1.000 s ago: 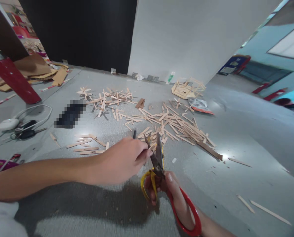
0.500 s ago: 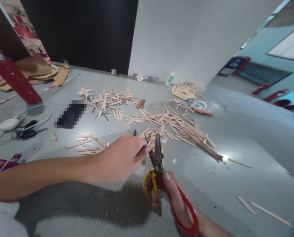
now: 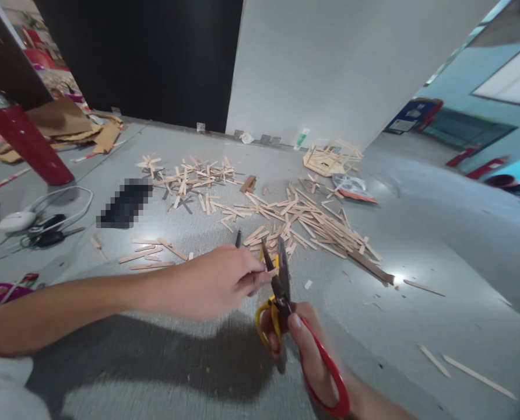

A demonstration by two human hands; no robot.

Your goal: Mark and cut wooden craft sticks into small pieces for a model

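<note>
My right hand [image 3: 310, 341] grips a pair of scissors [image 3: 281, 291] by its handles, one loop yellow and the other red, with the blades slightly apart and pointing away from me. My left hand [image 3: 229, 280] is closed in a pinch on a wooden stick [image 3: 273, 272], whose short end reaches between the blades. Most of that stick is hidden by the fingers. Just beyond the hands lies a heap of loose wooden sticks [image 3: 325, 227]. A dark pen-like tip [image 3: 238, 238] shows behind my left hand.
A small stick frame [image 3: 332, 158] and a plastic packet [image 3: 355, 189] lie at the back right. To the left are a red flask [image 3: 32, 143], a pixelated dark object [image 3: 126, 203], keys [image 3: 50, 236] and a white cable [image 3: 87, 201]. Cardboard pieces [image 3: 61, 116] lie behind the flask.
My left hand has moved slightly right and down, bringing the stick's end between the scissor blades. The scissors have shifted only a little.
</note>
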